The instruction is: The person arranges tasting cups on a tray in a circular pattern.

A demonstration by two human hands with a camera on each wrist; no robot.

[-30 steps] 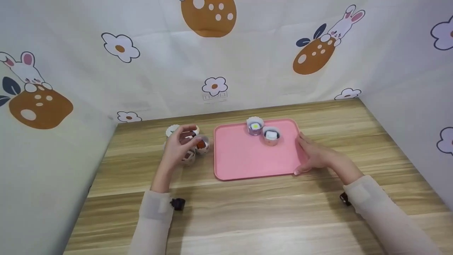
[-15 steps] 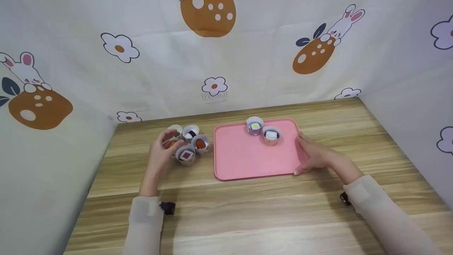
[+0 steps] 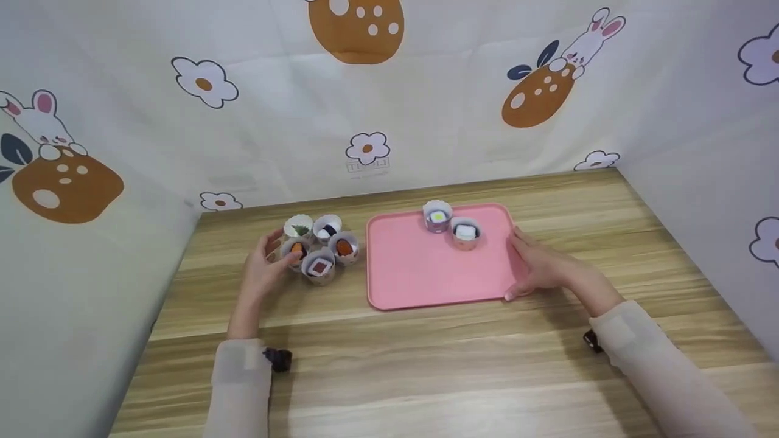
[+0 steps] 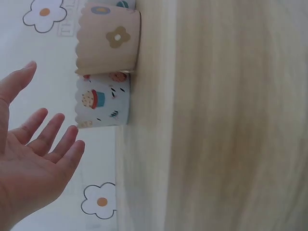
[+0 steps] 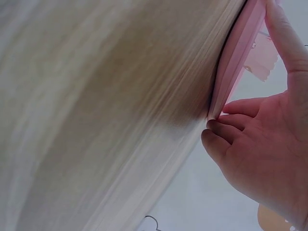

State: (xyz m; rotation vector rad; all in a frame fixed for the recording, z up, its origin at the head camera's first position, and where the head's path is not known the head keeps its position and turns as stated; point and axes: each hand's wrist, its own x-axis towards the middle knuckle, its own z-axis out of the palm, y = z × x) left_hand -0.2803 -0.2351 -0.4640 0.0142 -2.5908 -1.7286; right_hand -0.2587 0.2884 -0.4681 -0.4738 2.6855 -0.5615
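My left hand [image 3: 263, 267] is beside a paper cup [image 3: 294, 254] holding an orange-topped toy sushi piece, its thumb reaching over the rim in the head view. In the left wrist view the fingers [image 4: 62, 139] are spread, apart from a cupcake-printed cup [image 4: 102, 101]. Clustered around are cups with a green-topped piece [image 3: 299, 229], a dark-banded piece [image 3: 328, 230], another orange piece [image 3: 345, 248] and a square roll [image 3: 319, 267]. My right hand [image 3: 544, 267] holds the right side of the pink tray [image 3: 420, 280], thumb at the near corner, fingers along the edge.
Two cups stand at the tray's back right: one with a yellow-centred roll [image 3: 437, 217], one with a white piece [image 3: 466, 233]. A wooden table [image 3: 438, 365] carries everything. A patterned curtain [image 3: 274, 140] hangs behind it and at both sides.
My left hand has moved left and toward me from above the cup cluster, uncovering several cups, and lowered beside the left orange-topped one. The right hand and tray have stayed put.
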